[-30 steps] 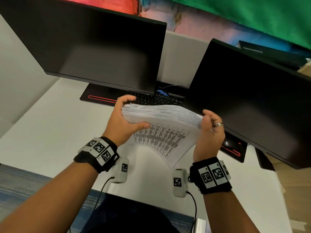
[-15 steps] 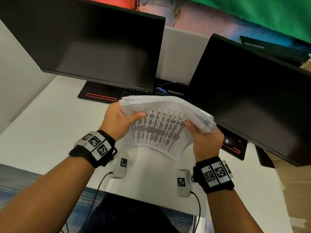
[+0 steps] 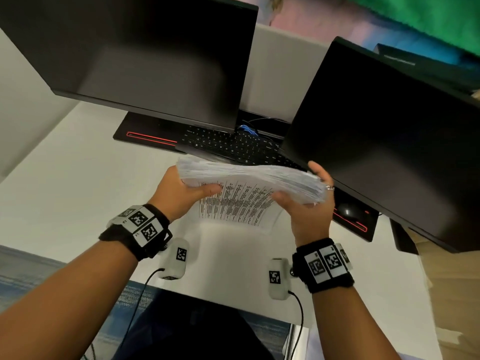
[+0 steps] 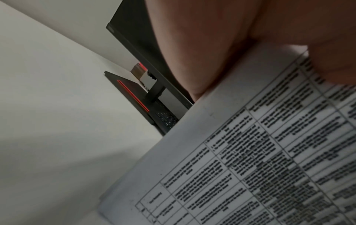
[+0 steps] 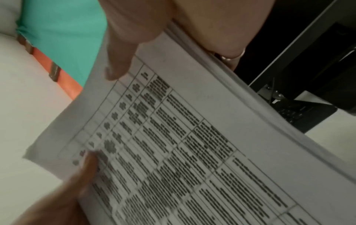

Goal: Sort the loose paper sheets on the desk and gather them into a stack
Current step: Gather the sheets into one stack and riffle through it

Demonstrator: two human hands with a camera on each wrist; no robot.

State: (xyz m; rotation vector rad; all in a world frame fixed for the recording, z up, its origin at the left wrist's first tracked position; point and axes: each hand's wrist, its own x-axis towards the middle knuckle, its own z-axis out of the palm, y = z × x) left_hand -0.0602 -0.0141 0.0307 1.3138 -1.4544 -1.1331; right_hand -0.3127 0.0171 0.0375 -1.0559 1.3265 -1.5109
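Two hands hold one thick stack of paper sheets (image 3: 249, 178) in the air above the white desk (image 3: 65, 183), in front of the keyboard (image 3: 233, 145). The left hand (image 3: 179, 193) grips the left end of the stack, with the thumb lying across the printed page that faces the person and the other fingers hidden behind the sheets. The right hand (image 3: 306, 203) grips the right end, its thumb on the same printed page and its fingers curled round the far side; a ring (image 3: 330, 187) shows on one finger. The edges of the sheets are not even: they fan out a little along the top. The page toward the person carries a table with lines of dark text, and its lower part bends downward toward the desk, free of both hands.

In the left wrist view the stack (image 4: 240, 159) fills the lower right and the left hand (image 4: 212, 45) presses on its upper edge. In the right wrist view the right hand (image 5: 173, 22) holds the stack (image 5: 183, 144) from above, and the left hand's thumb (image 5: 82, 170) rests on the page at the lower left.

Behind the stack stand two dark monitors, the left monitor (image 3: 145, 55) and the right monitor (image 3: 389, 141). A black mouse (image 3: 346, 210) lies on a black pad with a red line under the right monitor.
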